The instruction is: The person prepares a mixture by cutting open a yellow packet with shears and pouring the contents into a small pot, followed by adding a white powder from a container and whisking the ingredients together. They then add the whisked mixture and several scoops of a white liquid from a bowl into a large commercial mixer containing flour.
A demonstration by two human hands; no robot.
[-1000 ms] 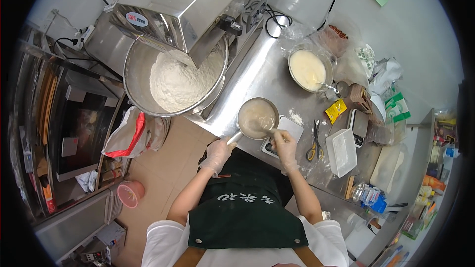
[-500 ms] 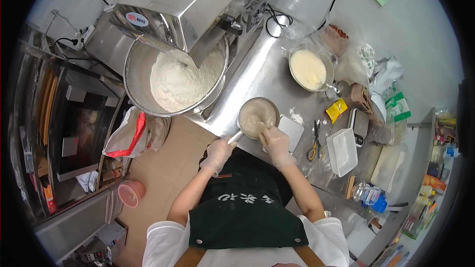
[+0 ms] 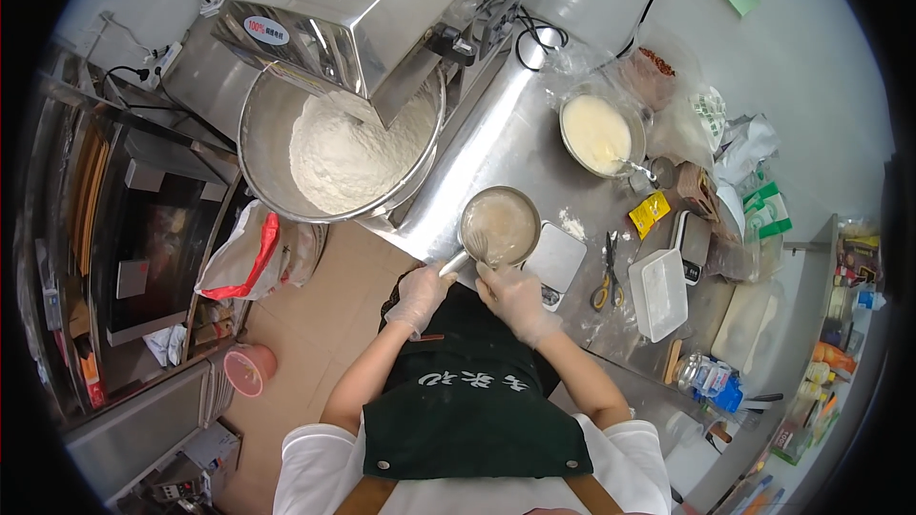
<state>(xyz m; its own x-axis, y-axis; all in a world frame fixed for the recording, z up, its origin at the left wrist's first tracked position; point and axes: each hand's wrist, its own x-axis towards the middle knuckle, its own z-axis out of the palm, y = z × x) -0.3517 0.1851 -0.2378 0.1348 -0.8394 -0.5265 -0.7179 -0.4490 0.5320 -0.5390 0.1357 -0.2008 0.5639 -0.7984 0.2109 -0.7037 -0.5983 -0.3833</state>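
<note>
While right hand (image 3: pixel 515 300) whisks, saucepan (image 3: pixel 499 226) just beyond

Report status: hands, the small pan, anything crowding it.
Left hand grips the small pan by its handle. Right hand holds a whisk in the mix. Scale sits beside the pan.

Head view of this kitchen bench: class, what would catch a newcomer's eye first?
The big steel mixer bowl heaped with white flour at upper left dominates. Below it at centre, the gloved left hand grips the handle of a small steel pot of beige liquid, while the gloved right hand works a whisk in it.
</note>
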